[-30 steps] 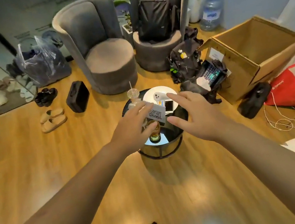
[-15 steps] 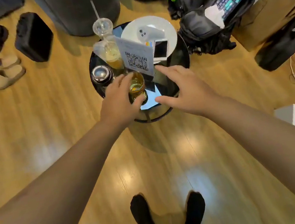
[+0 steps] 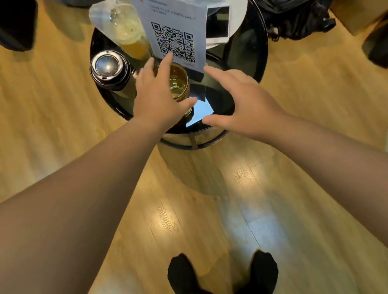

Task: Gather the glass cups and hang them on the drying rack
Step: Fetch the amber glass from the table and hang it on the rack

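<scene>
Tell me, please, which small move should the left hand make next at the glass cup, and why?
Probably close the left hand around the small glass cup with yellow liquid and lift it straight up. Its fingers already curve around the cup, the white QR-code sign stands close behind, and the right hand hovers open beside.
</scene>
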Tool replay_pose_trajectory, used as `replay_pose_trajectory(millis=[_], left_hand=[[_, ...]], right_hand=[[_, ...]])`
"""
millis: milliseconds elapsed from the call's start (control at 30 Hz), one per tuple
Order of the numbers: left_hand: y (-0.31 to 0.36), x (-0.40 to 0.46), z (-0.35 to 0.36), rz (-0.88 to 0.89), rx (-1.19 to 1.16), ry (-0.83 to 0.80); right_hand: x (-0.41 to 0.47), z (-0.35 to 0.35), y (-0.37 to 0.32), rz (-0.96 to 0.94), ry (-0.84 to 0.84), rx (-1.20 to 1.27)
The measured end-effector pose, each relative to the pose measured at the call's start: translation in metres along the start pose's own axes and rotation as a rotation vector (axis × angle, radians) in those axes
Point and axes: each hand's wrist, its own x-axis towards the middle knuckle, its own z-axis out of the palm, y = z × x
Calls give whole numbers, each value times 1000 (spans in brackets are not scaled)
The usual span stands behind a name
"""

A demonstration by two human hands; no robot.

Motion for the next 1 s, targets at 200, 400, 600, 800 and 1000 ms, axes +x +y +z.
replay_pose_trajectory(millis=[200, 400, 600, 800, 1000], left_hand=[[-3, 11, 14, 26, -18, 12], [-6, 14, 13, 28, -24, 38], [4, 2, -10, 9, -63, 12], [47, -42, -91, 51, -171, 48], [89, -94, -198, 52, -181, 126]], right_hand=[[15, 7, 7, 6, 11, 16], [22, 14, 6, 25, 8, 28], [21, 11, -2, 34, -5, 59], [10, -23, -49, 31, -30, 284], [-6, -89, -139, -101, -39, 511]])
